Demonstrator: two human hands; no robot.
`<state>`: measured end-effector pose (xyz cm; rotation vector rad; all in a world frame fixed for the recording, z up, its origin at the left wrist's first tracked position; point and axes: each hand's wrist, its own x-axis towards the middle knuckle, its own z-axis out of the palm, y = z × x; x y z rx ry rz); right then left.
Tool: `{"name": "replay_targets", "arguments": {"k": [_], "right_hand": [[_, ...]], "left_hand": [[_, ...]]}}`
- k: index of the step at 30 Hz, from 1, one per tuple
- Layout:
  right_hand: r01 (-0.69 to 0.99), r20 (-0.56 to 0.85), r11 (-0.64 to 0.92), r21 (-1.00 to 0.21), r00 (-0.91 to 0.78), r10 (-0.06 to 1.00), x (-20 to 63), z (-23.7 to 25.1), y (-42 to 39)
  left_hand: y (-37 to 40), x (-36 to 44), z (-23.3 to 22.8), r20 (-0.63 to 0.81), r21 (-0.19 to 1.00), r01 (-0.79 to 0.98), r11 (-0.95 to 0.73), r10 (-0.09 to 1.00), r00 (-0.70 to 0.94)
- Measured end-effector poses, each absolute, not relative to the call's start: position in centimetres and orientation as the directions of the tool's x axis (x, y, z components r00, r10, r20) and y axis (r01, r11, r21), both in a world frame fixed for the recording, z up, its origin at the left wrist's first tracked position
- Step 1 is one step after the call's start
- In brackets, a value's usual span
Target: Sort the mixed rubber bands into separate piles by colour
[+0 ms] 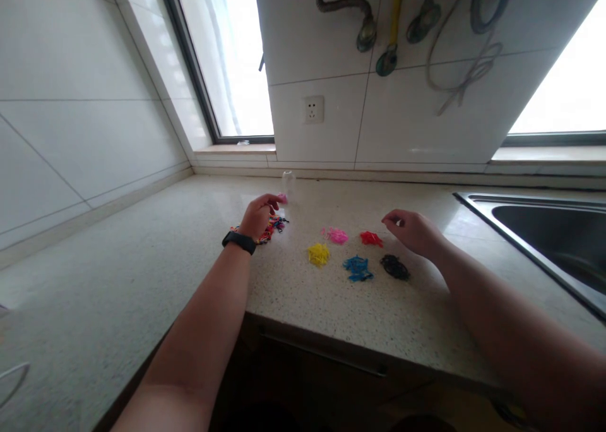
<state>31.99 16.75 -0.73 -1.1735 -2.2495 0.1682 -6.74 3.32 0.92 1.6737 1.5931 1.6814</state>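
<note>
Left hand (258, 216) pinched a pink rubber band (282, 198) above the mixed pile (271, 227) | right hand (413, 230) loosely curled, holding nothing | bands looked light, stretchy, snag-prone; best pinched singly on countertop (331, 306).

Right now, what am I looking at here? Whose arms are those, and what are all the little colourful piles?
There is one picture, taken by a camera worn on a person's head, so it looks forward and down and you see that person's own two bare arms. There is no machine.

The arms reach over a speckled counter in a kitchen, with a metal sink at the right.

On the counter lie small piles of what look like thin bands, sorted by colour: a yellow pile, a pink pile, a red pile, a blue pile and a black pile. Further left is a mixed pile with many colours together.

The left hand, with a black wristband, pinches a small pink piece above the mixed pile. The right hand hovers near the red pile; whether it holds anything is too small to tell.
</note>
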Motion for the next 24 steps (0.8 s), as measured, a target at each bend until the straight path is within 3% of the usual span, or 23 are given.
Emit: {"name": "replay_targets", "arguments": {"k": [24], "right_hand": [[0.676,0.412,0.654,-0.340,-0.518,0.750,31.30,-0.35,15.86]], "left_hand": [[3.08,-7.38,1.06,0.514,0.800,0.500,-0.332,0.808,-0.287]]}}
